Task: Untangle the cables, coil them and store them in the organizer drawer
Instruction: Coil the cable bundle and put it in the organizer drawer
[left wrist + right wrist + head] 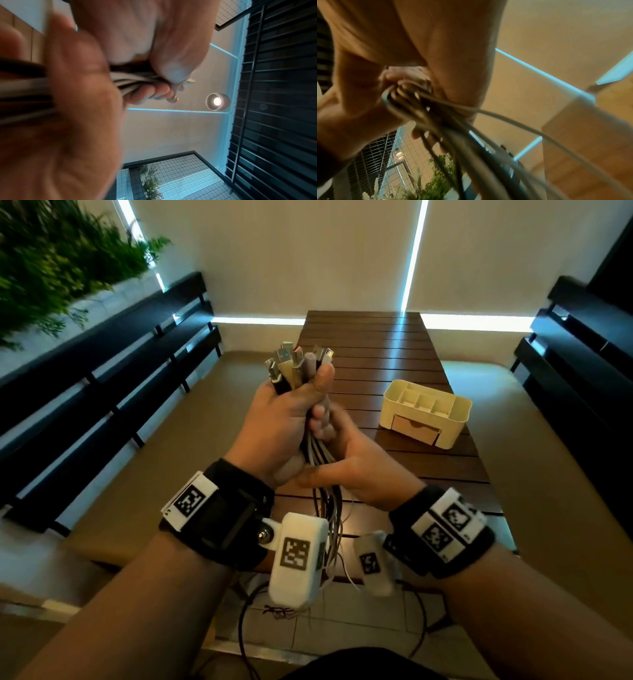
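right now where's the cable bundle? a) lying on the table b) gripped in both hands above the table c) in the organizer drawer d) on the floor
b: the left hand grips the cable bundle just below the plugs and the right hand holds it lower down, with the organizer drawer shut.

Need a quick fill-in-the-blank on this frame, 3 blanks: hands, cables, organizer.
1. The left hand grips the cables just below their ____ ends.
2. The right hand holds the same bundle ____ the left hand.
3. The organizer stands on the table with its drawer ____.

Missing words: plug; below; closed
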Motion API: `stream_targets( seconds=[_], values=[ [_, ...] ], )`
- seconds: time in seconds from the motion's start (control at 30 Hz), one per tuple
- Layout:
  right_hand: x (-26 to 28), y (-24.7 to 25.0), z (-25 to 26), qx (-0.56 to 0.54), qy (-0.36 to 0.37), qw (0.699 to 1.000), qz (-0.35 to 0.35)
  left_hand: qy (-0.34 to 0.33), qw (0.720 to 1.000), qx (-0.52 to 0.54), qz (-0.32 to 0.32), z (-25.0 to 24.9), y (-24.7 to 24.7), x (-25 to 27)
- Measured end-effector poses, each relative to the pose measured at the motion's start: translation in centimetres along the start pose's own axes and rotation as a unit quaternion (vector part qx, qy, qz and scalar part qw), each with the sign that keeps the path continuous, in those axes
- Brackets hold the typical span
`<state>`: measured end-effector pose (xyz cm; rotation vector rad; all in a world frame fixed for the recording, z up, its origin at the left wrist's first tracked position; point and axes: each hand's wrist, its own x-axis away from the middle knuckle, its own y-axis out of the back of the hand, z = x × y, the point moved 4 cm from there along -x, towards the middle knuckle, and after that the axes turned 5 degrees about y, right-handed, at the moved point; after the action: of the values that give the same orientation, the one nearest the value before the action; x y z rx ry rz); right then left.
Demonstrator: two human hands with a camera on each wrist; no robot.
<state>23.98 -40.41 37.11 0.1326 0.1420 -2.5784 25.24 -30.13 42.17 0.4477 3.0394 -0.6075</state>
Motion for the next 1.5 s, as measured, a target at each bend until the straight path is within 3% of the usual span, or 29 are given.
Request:
stream_targets(
  seconds=[0.07,0.27,0.37,0.53,0.63,0.83,0.93,1.1,1.27,1.5],
  values=[
    [0.2,-1.1,-1.2,0.002,-0.02,1.0,0.001,0.005,1.0,-0.001,0.002,-0.3,0.1,0.1],
    [2.1,-0.7,-5.4,0.16,-0.079,0.983,0.043,-0.01,0.998,0.054,-0.015,-3.1,3.3,0.0],
    [3.5,0.8,-6.3,0.156,-0.075,0.985,0.011,-0.023,0.996,0.047,-0.067,-3.8,6.0,0.2],
    [4.1,3.8,-4.5,0.088,-0.014,0.993,-0.072,0.048,0.994,0.039,-0.095,-0.7,8.3,0.7],
    [3.8,5.0,-2.6,0.149,-0.017,0.987,-0.062,0.083,0.993,-0.029,-0.082,0.6,7.0,1.0],
    [2.1,7.0,1.3,0.323,-0.029,0.945,-0.053,0.123,0.981,-0.151,-0.024,2.0,2.6,0.8],
    [1.3,7.4,2.5,0.375,-0.025,0.924,-0.064,0.112,0.976,-0.187,0.019,3.1,1.0,0.5],
    [1.2,7.8,2.7,0.415,-0.039,0.905,-0.09,0.068,0.959,-0.274,0.027,4.0,-0.8,0.0],
    [1.5,8.0,2.1,0.342,-0.033,0.933,-0.108,0.007,0.912,-0.409,0.009,2.9,-1.3,-0.7],
    [1.7,8.5,1.6,0.263,0.021,0.957,-0.123,-0.029,0.935,-0.354,-0.008,2.3,-1.2,-1.5]
  ],
)
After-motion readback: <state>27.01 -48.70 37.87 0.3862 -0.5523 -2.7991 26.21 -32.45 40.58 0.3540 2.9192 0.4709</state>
